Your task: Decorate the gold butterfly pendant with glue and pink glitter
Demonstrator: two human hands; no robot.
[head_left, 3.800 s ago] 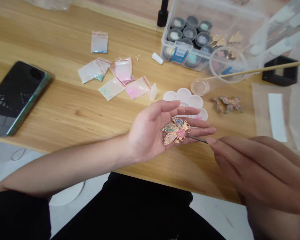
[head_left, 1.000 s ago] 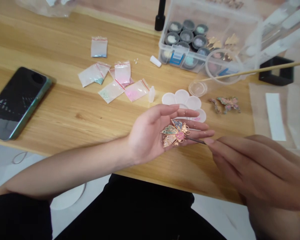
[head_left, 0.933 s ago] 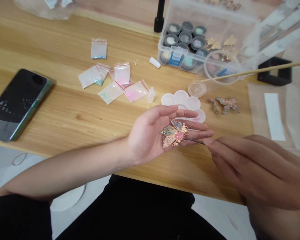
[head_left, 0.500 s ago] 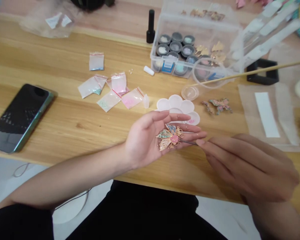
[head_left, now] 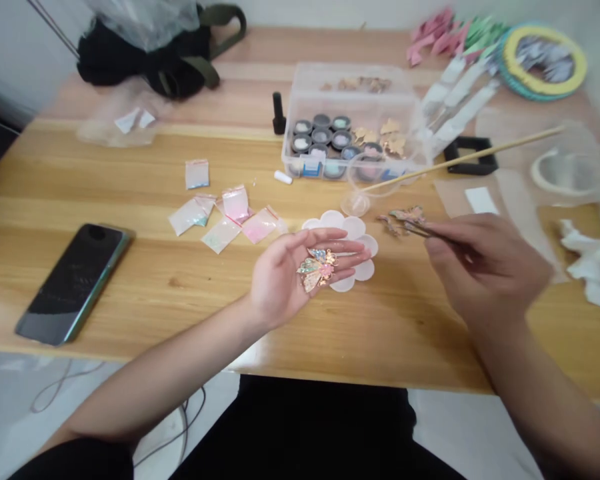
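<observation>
Palm up, my left hand (head_left: pixel 285 277) has its fingers stretched out and bears a gold butterfly-like ornament (head_left: pixel 317 270) with blue, green and pale glittery wings and a pink centre. Below its fingers, partly hidden, lies a white flower-shaped palette (head_left: pixel 364 270). My right hand (head_left: pixel 495 267) is closed on thin dark tweezers (head_left: pixel 425 231). Their tips are at a second glittery butterfly ornament (head_left: pixel 407 214) on the table; whether they touch it I cannot tell.
Several small glitter bags (head_left: pixel 220 232) and a phone (head_left: pixel 80 283) lie to the left. Behind the palette are a clear box (head_left: pixel 293 157) of little pots, a black bottle (head_left: pixel 279 115) and a clear cup with a wooden stick (head_left: pixel 460 159). Crumpled tissue (head_left: pixel 597 270) lies at right.
My right hand has drawn the tweezers away from the ornament on my left palm and over to the ornament on the table. The head view has lifted, showing more of the table's back.
</observation>
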